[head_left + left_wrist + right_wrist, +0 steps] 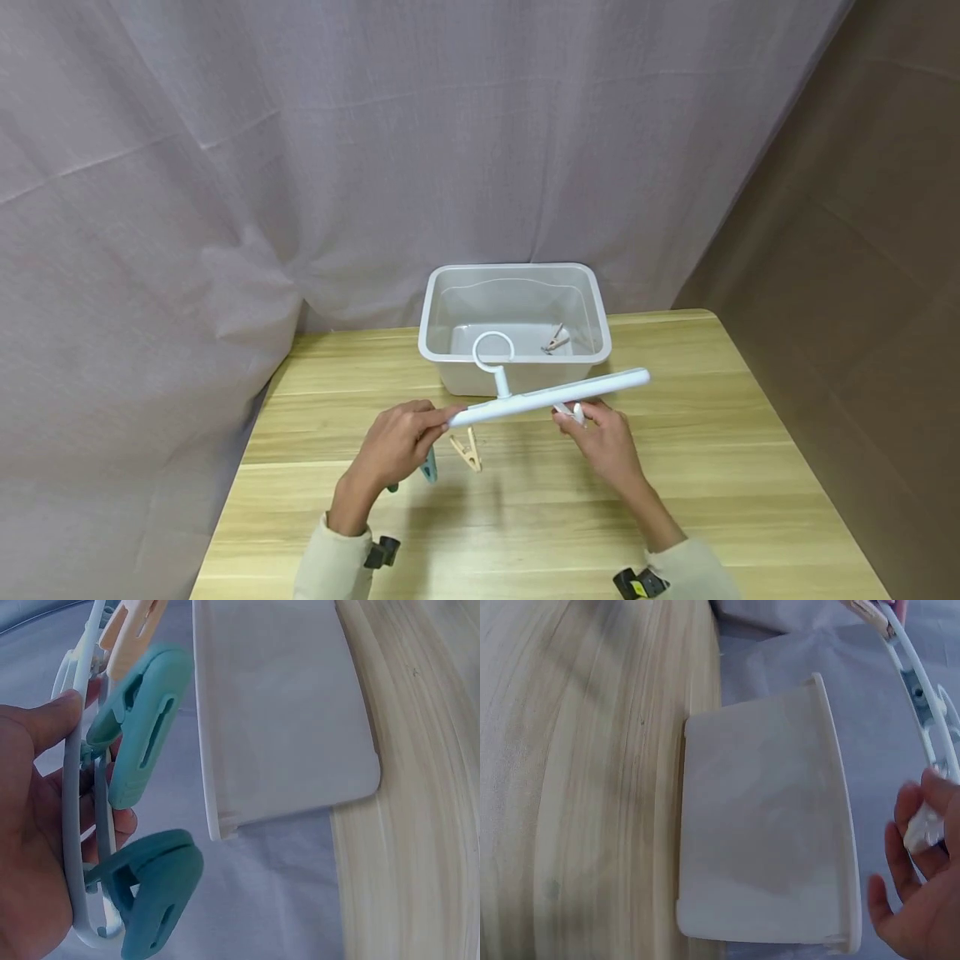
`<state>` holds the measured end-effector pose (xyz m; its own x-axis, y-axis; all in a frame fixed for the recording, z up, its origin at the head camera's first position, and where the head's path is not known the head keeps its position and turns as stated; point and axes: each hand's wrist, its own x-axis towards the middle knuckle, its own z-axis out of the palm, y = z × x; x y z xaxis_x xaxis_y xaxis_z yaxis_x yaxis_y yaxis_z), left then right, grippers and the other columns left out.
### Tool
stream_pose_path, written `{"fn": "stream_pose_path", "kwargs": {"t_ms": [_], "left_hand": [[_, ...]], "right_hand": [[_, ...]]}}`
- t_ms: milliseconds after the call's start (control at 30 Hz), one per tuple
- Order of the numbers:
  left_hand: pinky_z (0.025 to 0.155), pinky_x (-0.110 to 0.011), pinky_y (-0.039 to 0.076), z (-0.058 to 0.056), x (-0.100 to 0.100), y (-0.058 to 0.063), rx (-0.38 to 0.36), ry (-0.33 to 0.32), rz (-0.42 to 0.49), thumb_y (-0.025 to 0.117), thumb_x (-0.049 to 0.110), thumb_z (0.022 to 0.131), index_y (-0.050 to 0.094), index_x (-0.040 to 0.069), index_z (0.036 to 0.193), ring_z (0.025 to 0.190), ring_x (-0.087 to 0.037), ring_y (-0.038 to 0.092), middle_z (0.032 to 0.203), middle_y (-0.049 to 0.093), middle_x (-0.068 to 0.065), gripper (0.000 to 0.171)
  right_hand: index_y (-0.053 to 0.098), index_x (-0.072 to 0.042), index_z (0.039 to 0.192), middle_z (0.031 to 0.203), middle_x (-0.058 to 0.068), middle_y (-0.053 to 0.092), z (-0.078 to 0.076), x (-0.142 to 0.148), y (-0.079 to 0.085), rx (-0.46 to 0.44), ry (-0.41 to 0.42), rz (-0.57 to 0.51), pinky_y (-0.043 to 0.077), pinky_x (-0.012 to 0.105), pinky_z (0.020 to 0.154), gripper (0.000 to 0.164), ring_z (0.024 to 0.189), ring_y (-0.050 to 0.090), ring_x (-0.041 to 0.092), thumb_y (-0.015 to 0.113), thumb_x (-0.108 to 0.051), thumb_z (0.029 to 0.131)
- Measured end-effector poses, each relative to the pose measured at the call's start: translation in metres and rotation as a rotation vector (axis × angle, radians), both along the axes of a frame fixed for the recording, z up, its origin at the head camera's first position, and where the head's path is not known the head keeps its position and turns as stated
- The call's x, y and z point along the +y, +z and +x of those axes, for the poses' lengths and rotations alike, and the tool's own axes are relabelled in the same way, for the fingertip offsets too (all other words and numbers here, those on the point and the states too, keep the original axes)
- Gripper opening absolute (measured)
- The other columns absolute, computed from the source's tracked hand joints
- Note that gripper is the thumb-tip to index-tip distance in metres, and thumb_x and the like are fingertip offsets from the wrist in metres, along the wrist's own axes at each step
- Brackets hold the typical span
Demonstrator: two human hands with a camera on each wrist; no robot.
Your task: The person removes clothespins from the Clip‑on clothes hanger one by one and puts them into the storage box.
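My left hand grips one end of a pale blue-white clothes hanger, held up over the table with its round hook at the top. Below the bar hang a beige clothespin, a teal clothespin and a darker green clothespin; the left wrist view shows the green ones close by the left palm. Under the other half of the bar, my right hand pinches a white clothespin between thumb and fingers, right at the hanger's underside.
Behind the hanger a light grey plastic bin stands near the table's back edge, with a brownish clothespin on its floor. The wood-grain table ends at a grey curtain behind and a brown one to the right.
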<state>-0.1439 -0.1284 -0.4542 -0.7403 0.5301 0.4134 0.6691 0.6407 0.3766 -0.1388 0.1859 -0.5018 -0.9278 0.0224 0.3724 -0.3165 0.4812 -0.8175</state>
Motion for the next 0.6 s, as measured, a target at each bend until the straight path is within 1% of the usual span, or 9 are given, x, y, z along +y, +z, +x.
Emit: {"fn": "stream_pose_path", "kwargs": {"t_ms": [67,133,233,333,433,533,600], "left_hand": [[0.053,-0.025,0.041,-0.0001,0.0,0.0007,-0.007,-0.009,0.002,0.073,0.011,0.091,0.073,0.016,0.125,0.059,-0.006,0.042,0.073,0.056,0.007,0.035],[0.053,-0.025,0.042,-0.0003,-0.0001,0.0014,-0.011,-0.018,0.005,0.072,0.011,0.092,0.073,0.015,0.126,0.059,-0.006,0.043,0.073,0.058,0.006,0.034],[0.054,-0.026,0.043,-0.0004,-0.0001,0.0027,-0.011,-0.02,0.005,0.072,0.011,0.092,0.073,0.015,0.126,0.06,-0.006,0.044,0.074,0.059,0.005,0.034],[0.054,-0.026,0.042,0.0002,0.0,0.0036,-0.007,-0.015,-0.001,0.072,0.012,0.092,0.073,0.016,0.125,0.059,-0.006,0.044,0.074,0.059,0.006,0.033],[0.053,-0.025,0.041,0.0007,0.0003,0.002,-0.005,-0.01,-0.019,0.071,0.013,0.093,0.073,0.016,0.125,0.059,-0.005,0.042,0.072,0.056,0.008,0.032],[0.052,-0.025,0.04,0.0011,0.0006,-0.0003,0.007,0.003,-0.028,0.071,0.014,0.093,0.074,0.015,0.124,0.058,-0.004,0.04,0.071,0.054,0.009,0.031],[0.052,-0.025,0.04,0.0009,0.0009,-0.0017,0.015,0.012,-0.023,0.072,0.013,0.092,0.074,0.016,0.123,0.058,-0.004,0.04,0.071,0.054,0.009,0.031]], "right_hand": [[0.076,-0.004,0.079,0.092,0.011,0.071,-0.0009,-0.0016,-0.0009,0.129,-0.033,0.053,0.05,0.039,0.07,0.008,0.083,0.063,0.024,0.084,-0.005,0.079],[0.077,0.001,0.084,0.089,0.015,0.072,-0.0014,-0.0032,-0.0008,0.248,-0.06,0.094,0.049,0.045,0.073,0.014,0.084,0.064,0.03,0.086,0.0,0.074],[0.076,0.004,0.087,0.085,0.017,0.072,-0.0012,-0.0051,0.0001,0.357,-0.087,0.132,0.044,0.046,0.077,0.021,0.082,0.063,0.034,0.087,0.002,0.07],[0.076,0.004,0.087,0.082,0.016,0.072,0.0,-0.0065,0.001,0.44,-0.11,0.176,0.041,0.046,0.078,0.022,0.079,0.062,0.033,0.088,0.003,0.068],[0.076,0.004,0.088,0.079,0.015,0.072,0.0009,-0.0069,0.001,0.507,-0.128,0.211,0.041,0.046,0.076,0.025,0.077,0.062,0.033,0.088,0.005,0.066],[0.076,0.005,0.089,0.077,0.014,0.072,0.0011,-0.007,0.0008,0.531,-0.131,0.222,0.041,0.045,0.075,0.026,0.076,0.063,0.032,0.088,0.005,0.066],[0.076,0.005,0.089,0.078,0.014,0.072,0.0007,-0.007,0.0008,0.529,-0.126,0.223,0.042,0.045,0.075,0.026,0.076,0.063,0.032,0.088,0.005,0.066]]}}
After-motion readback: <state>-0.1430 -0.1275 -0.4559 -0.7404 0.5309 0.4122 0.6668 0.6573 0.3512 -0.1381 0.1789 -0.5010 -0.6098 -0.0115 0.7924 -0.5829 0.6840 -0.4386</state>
